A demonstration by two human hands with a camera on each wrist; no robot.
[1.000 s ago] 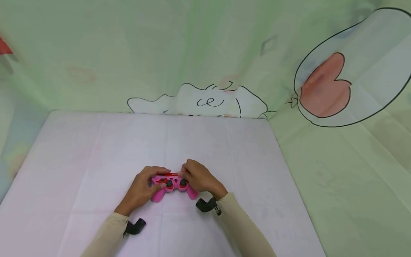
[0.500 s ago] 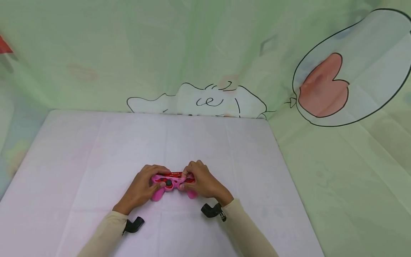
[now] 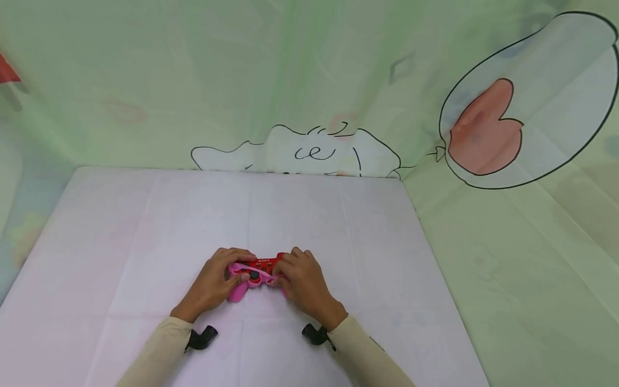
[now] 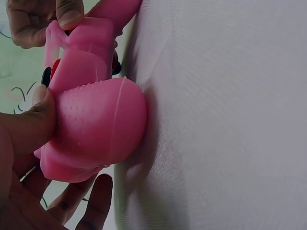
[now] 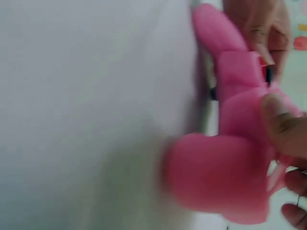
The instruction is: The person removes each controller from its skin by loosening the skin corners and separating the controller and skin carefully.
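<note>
Two hands are gripping a red game controller [image 3: 263,264] in a soft pink silicone cover [image 3: 238,290], near the white tabletop's [image 3: 145,226] front edge. Right hand [image 3: 303,282] is now stretching the cover's right side further off; left hand [image 3: 213,282] is clasping the left grip.

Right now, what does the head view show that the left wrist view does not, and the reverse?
Only the head view shows the red controller top with its lettering, both sleeves, the whole table and the cartoon backdrop. Only the left wrist view shows the raised dots on the pink silicone cover at the handle. Both show the left hand and right hand holding the cover on the white cloth.
</note>
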